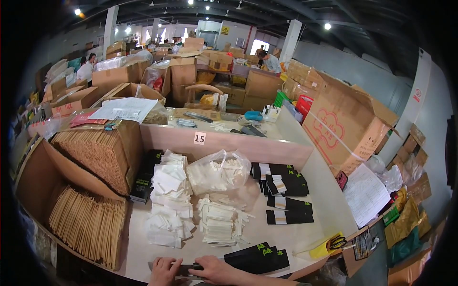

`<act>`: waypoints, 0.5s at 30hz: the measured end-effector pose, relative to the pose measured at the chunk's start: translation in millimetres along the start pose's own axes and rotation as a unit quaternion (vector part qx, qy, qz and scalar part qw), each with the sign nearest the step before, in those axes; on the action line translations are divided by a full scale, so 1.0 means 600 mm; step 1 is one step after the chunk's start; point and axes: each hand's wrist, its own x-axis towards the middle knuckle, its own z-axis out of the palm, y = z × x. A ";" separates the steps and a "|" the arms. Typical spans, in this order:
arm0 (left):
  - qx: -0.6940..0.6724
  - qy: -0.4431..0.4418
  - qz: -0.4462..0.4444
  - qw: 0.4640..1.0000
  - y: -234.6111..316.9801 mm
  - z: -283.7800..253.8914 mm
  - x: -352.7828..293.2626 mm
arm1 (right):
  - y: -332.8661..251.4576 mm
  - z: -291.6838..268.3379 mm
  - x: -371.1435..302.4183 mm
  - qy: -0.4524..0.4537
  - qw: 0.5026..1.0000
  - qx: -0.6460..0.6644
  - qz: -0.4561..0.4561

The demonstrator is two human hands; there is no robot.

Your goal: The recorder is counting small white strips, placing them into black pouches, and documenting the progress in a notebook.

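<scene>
My left hand [165, 270] is at the table's near edge, its fingers curled down onto a dark, narrow piece [184, 270]. My right hand [215, 270] closes on the other end of that piece, whose kind I cannot make out because fingers cover much of it. Right of my hands lies a fanned stack of black paper sleeves [257, 259] with green print. Beyond my hands are two heaps of small white paper packets, a taller left heap [171, 200] and a lower right heap [222, 221]. A clear plastic bag [219, 170] of similar white pieces sits behind them.
At left stand a carton of thin wooden sticks [86, 226] and a stick-filled carton [93, 152]. Banded black sleeves [288, 205] lie at right. A yellow pouch with scissors [329, 245] is near the right edge. A low partition [229, 143] closes the back.
</scene>
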 end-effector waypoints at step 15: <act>-0.448 -0.318 -0.088 0.831 0.010 0.055 0.036 | 0.056 -0.078 -0.084 -0.164 0.984 0.017 0.069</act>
